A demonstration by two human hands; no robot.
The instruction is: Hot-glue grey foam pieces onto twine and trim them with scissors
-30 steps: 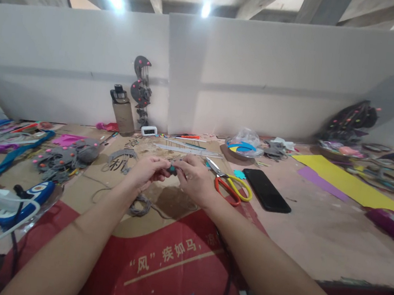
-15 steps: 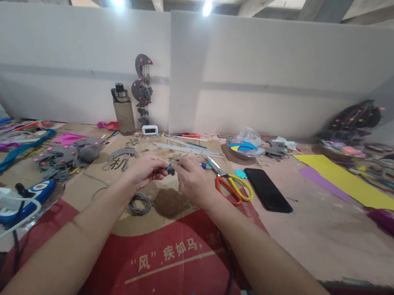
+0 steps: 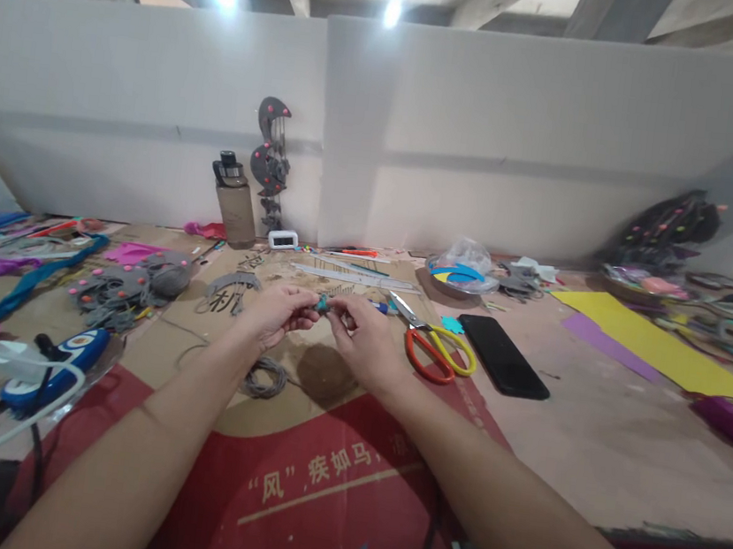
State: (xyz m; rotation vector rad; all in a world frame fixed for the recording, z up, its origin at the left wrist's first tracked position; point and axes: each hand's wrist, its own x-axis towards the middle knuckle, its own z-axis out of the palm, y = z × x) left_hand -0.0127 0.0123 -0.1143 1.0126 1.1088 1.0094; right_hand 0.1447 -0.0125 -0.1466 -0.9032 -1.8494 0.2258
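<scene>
Between the fingertips of both hands is a small teal piece [image 3: 322, 303], too small and too covered to name. My left hand [image 3: 281, 313] pinches it from the left, and my right hand [image 3: 359, 332] pinches it from the right, just above the cardboard sheet [image 3: 325, 501]. A coil of grey cord [image 3: 264, 378] lies below my left hand. Scissors [image 3: 431, 345] with one red and one yellow handle rest to the right of my right hand. A grey curved cut-out [image 3: 232, 281] lies left of my left hand.
Right of the scissors lies a black phone [image 3: 503, 355]. A bottle [image 3: 236, 205] and a small white digital clock [image 3: 283, 239] stand at the back. Metal rulers [image 3: 353, 278] lie behind my hands. At left is a blue-and-white power strip [image 3: 53, 371] with a white cable.
My fingers have shifted slightly around the small piece, and more of its teal colour shows. The whole view has moved a little; the things on the table stay put.
</scene>
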